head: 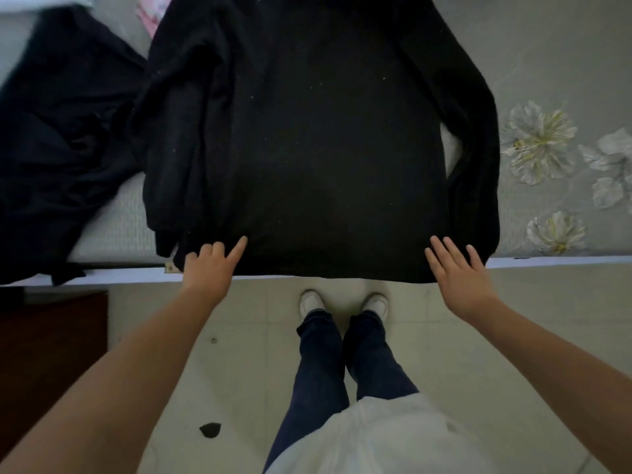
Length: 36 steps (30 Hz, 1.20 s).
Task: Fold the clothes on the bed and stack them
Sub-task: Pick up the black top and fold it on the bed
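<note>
- Left hand (pixel 209 268) is down at the near hem of the black knit long-sleeved sweater (pixel 307 138), index finger stretched out flat onto the fabric, the other fingers curled at the left corner of the hem; whether they actually pinch the cloth, I cannot tell.
- Right hand (pixel 456 271) is spread wide, fingers straight and slightly fanned, lying on the near right corner of the same hem, gripping nothing.
- The sweater itself lies flat across the bed (pixel 547 63), body spread out, hem hanging just over the near edge of the mattress.
- Its left sleeve is folded in along the left side of the body; the right sleeve runs down the right side, cuff near the right hand.
- Left of the sweater, touching it, there is a crumpled dark navy garment (pixel 61 138), heaped loosely and drooping over the near bed edge.
- Far left, a pink and white patterned cloth (pixel 150 12) peeks out from behind the sweater's shoulder.
- The bed wears a grey sheet printed with pale white-and-yellow flowers (pixel 537 142), showing on the right.
- Below the bed edge, the person's dark blue jeans and white shoes (pixel 311 302) stand on a pale tiled floor (pixel 239 371), toes just beside the bed.
- A dark reddish-brown wooden cabinet (pixel 51 354) sits at the near left.
</note>
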{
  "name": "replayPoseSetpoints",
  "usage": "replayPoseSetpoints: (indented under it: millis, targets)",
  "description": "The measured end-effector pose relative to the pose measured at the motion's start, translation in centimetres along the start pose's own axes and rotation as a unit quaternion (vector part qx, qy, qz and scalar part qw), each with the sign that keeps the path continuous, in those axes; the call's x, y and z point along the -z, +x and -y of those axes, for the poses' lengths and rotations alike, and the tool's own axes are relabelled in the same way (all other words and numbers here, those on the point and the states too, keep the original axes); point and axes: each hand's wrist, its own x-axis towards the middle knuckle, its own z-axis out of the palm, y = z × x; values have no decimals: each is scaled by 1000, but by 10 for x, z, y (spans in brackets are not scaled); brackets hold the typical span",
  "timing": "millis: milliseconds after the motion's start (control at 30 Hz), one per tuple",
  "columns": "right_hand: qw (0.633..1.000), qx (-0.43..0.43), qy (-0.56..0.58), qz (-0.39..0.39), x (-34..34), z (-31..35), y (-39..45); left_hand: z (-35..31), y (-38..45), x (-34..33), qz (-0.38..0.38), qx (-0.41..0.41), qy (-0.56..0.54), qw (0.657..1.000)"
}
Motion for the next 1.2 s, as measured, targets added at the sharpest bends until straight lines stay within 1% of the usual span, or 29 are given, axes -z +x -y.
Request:
replayPoseSetpoints:
  millis: [100,200,233,267,333,367,400,467,533,667,733,800,867,933,967,1033,1100,1133,1167,1200]
  targets:
    - [1000,0,-4,27,-1,4,-1,-5,-5,-2,28,9,-5,1000]
    - [998,1,54,27,10,5,1,-7,-5,7,34,-1,-19,999]
    - [995,2,95,2,16,4,1,-7,-3,14,27,-8,-26,999]
    - [989,5,139,-55,22,3,0,-7,-1,20,17,-14,-40,999]
    - [955,-16,217,-203,32,-2,2,-11,4,34,-16,-25,-77,997]
    - [936,-54,252,-239,38,-6,3,-15,8,41,-32,-32,-96,994]
    - [925,-100,283,-233,43,-11,6,-20,13,47,-50,-42,-117,991]
    - [911,-196,313,-182,52,-20,18,-33,23,59,-70,-60,-161,983]
    - [903,-244,316,-159,55,-32,33,-46,33,70,-86,-74,-192,975]
    - [884,-279,341,-157,67,-53,66,-70,56,97,-112,-96,-216,965]
    - [875,-285,370,-130,72,-63,84,-81,72,113,-112,-103,-224,963]
    - [876,-261,394,-98,75,-75,99,-90,88,128,-106,-107,-233,961]
    - [878,-233,406,-104,76,-91,111,-99,104,144,-100,-109,-258,955]
    - [870,-220,420,-140,76,-113,118,-108,119,163,-105,-104,-286,947]
    - [856,-217,439,-163,77,-126,121,-113,127,173,-113,-98,-295,944]
    - [811,-235,488,-221,81,-161,125,-121,147,197,-137,-84,-304,939]
    - [757,-285,520,-275,86,-204,131,-129,170,223,-167,-79,-300,936]
    - [736,-311,526,-291,87,-226,135,-133,182,238,-187,-76,-297,933]
    - [723,-332,529,-295,89,-247,140,-136,195,253,-208,-71,-290,931]
    - [721,-343,530,-287,90,-264,147,-140,208,268,-223,-66,-279,932]
